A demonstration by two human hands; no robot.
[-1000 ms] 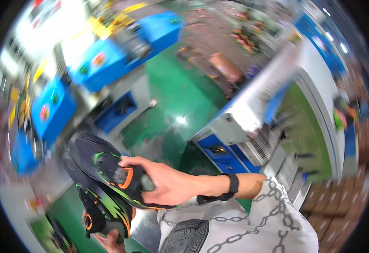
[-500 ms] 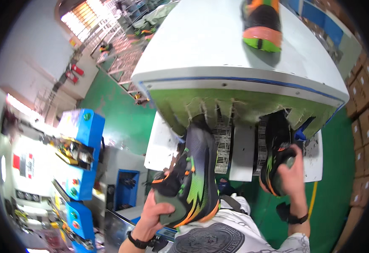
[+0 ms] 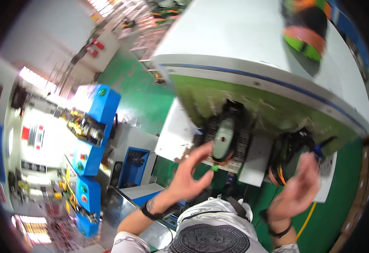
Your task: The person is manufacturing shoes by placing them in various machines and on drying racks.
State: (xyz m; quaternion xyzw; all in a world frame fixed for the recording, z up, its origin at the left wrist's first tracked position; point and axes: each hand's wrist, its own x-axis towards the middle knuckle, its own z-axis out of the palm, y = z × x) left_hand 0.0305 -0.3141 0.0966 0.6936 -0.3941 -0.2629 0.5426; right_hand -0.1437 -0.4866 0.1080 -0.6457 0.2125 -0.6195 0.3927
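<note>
Wear a white shirt [image 3: 209, 241] with a dark round emblem and black wristbands [image 3: 151, 213]. Hold the left hand [image 3: 187, 179] with thumb and fingers spread apart, just beside the near end of a black shoe [image 3: 225, 137] with a grey-green oval insert filling its collar; cannot tell about contact there. Hold the blurred right hand [image 3: 298, 187] at the near end of a second black shoe [image 3: 282, 157] with orange and green edging; cannot tell between a clamped and a loose grip. Find the first shoe on a metal mesh belt [image 3: 242, 145], close to its near edge; find the second to the right of a flat white plate [image 3: 257, 162], both pointing into slots of a ragged green cloth curtain [image 3: 184, 89]. See above it a white machine housing [image 3: 218, 46], carrying a black, orange and green shoe [image 3: 308, 23] near the right edge of its top. Notice blue machines [image 3: 107, 107] with green and red buttons to the left, brown cardboard boxes [image 3: 363, 170] to the right, and beyond, across a green floor [image 3: 138, 99], red fire extinguishers [image 3: 93, 49].
</note>
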